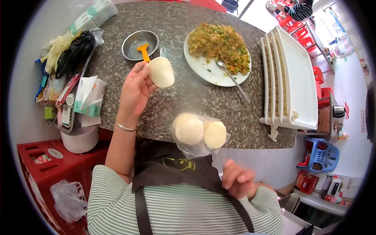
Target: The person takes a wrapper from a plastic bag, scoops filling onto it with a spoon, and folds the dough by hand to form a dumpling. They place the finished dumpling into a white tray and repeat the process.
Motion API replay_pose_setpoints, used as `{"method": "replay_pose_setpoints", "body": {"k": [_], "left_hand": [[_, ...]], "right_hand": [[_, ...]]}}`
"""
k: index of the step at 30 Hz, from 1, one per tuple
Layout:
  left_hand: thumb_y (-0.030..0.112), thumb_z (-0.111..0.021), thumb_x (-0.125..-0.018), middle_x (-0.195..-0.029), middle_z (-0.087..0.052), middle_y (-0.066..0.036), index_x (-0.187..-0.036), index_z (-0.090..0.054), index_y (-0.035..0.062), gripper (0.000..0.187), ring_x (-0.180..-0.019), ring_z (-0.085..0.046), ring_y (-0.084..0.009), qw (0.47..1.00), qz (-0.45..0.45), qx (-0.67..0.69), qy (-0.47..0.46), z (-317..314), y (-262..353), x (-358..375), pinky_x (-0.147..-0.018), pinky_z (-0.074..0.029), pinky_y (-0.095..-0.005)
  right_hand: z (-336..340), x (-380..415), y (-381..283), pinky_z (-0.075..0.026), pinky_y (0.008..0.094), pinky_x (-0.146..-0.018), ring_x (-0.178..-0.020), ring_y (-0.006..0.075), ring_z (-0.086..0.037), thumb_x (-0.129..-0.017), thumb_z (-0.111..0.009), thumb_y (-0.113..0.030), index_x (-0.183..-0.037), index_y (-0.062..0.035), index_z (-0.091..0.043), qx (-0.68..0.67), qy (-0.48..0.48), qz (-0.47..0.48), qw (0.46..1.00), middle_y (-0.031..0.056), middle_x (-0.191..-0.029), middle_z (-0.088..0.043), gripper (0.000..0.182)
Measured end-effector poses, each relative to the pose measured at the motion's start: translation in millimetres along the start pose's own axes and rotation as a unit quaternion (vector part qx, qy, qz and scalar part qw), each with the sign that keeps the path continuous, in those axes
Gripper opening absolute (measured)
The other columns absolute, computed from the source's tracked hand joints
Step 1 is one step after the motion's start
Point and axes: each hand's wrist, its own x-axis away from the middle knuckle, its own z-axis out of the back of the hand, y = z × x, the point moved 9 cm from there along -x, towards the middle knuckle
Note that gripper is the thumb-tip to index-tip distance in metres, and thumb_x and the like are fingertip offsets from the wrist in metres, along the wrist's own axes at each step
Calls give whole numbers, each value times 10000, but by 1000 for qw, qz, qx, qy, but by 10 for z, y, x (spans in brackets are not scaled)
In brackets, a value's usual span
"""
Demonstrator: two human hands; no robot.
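My left hand (137,87) is raised over the counter, its thumb and fingers closed on a pale, thin dumpling wrapper (161,72). Just behind the wrapper, an orange-handled tool (144,51) leans in a metal bowl (129,44). Two stacks of round wrappers, a left stack (188,129) and a right stack (215,134), lie in a clear plastic bag at the counter's front edge. My right hand (237,179) is in front of that edge, blurred, with loosely bent fingers apart and nothing visible in them. Chopped filling (219,43) is heaped on a white plate (207,76) with a spoon (234,80).
Stacked white trays (299,78) stand at the counter's right side. Tissue boxes, bags and small packets (74,90) crowd the left. Below them are a white pot (80,139) and a red crate (43,156). A blue plastic chair (323,154) stands at the right.
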Motion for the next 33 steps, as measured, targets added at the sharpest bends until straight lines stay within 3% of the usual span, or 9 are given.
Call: {"method": "replay_pose_setpoints", "body": {"k": [7, 14, 16, 18, 20, 21, 23, 29, 33], "left_hand": [[191, -487, -1003, -1015, -662, -63, -1059, -521, 85, 124, -868, -674, -148, 1000, 10, 13, 16, -137, -116, -20, -727, -563, -274], [218, -452, -1015, -1079, -660, -105, -1208, -523, 26, 281, -912, -681, -181, 992, 96, 77, 17, -107, -362, -10, -737, -594, -292], [214, -454, -1015, -1093, -656, -118, -1208, -535, -4, 302, -930, -678, -182, 986, 125, 109, -19, -92, -445, -20, -737, -594, -276], [206, -472, -1008, -1095, -656, -116, -1204, -537, -5, 295, -935, -676, -179, 987, 124, 99, -24, -75, -507, -23, -747, -592, -277], [197, -489, -1002, -1097, -655, -114, -1200, -539, -7, 288, -940, -674, -176, 988, 124, 86, -28, -82, -526, -7, -758, -590, -278], [189, -510, -993, -1100, -655, -109, -1197, -543, -7, 284, -952, -669, -171, 991, 116, 65, -29, -111, -538, -5, -791, -582, -286], [180, -530, -985, -1102, -654, -105, -1194, -546, -7, 280, -964, -664, -167, 993, 108, 46, -31, -183, -577, -24, -825, -574, -294], [129, -552, -961, -1129, -642, -107, -1200, -544, 0, 272, -1033, -639, -180, 987, 150, 1, -53, -270, -772, -72, -912, -538, -320], [97, -554, -942, -1140, -641, -113, -1206, -545, -4, 282, -1039, -638, -185, 983, 169, 47, -45, -168, -788, -42, -906, -537, -324]], "right_hand": [[-383, -336, 381, -340, 381, -803, -632, 161, -499, -1015, -296, -495, -1291, -150, -484, -44, 13, 37, 998, 22, -745, -539, 480], [-309, -551, 704, -406, 346, -727, -687, 168, -512, -1028, -380, -373, -1192, -31, -501, 119, -30, 57, 991, 59, -801, -546, 398], [123, -899, 495, -450, 324, -684, -723, 173, -545, -995, -479, -238, -1149, -9, -515, 320, 38, 106, 941, 79, -848, -560, 278], [833, -1189, 655, -461, 330, -777, -812, 191, -574, -936, -579, -135, -1220, -24, -494, 445, 61, -24, 893, 90, -934, -577, 317], [1372, -1323, 660, -480, 336, -768, -846, 231, -601, -890, -651, -146, -1228, -24, -501, 637, 63, -13, 768, 117, -971, -597, 389], [1529, -1300, 692, -480, 336, -768, -846, 231, -601, -890, -651, -146, -1228, -24, -501, 638, 63, -11, 767, 117, -971, -597, 389], [1781, -1236, 985, -516, 395, -786, -939, 286, -626, -868, -680, -219, -1258, -12, -490, 710, -9, -138, 690, 172, -1135, -592, 480], [1525, -1266, 1096, -500, 368, -688, -768, 284, -637, -911, -576, -70, -1189, -78, -615, 674, -71, -96, 729, 164, -880, -639, 281], [1664, -1112, 759, -482, 360, -648, -712, 296, -621, -907, -565, -37, -1216, -92, -638, 682, 55, -166, 710, 166, -835, -630, 322]]}}
